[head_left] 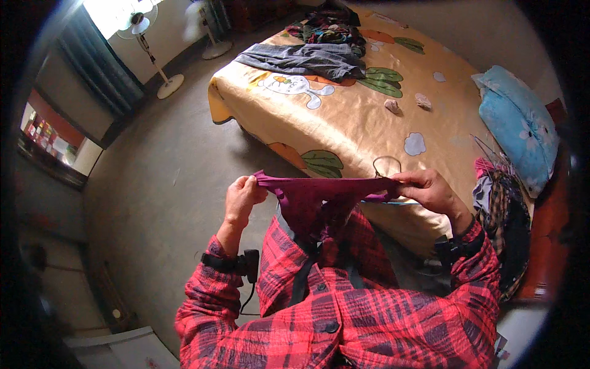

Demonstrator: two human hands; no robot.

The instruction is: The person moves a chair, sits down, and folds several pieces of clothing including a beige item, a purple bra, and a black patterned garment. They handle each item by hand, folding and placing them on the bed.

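A purple-maroon cloth garment [309, 198], which looks like underwear, is stretched out in front of my body. My left hand [244, 196] pinches its left upper corner. At the other end my right hand [428, 191] grips the garment's right side. A wire clothes hanger [387, 159] shows just behind the garment beside my right fingers, its loop over the bed; how it is held cannot be told. Beyond both hands lies a bed with an orange carrot-and-rabbit sheet [341, 129].
Grey trousers or similar cloth [304, 60] and a dark clothes pile [329, 30] lie on the bed's far end. Two small pinkish cloths [392, 106] rest mid-bed. At right are a blue pillow [521, 120] and clothes on hangers [500, 217]. A standing fan [170, 86] is at upper left.
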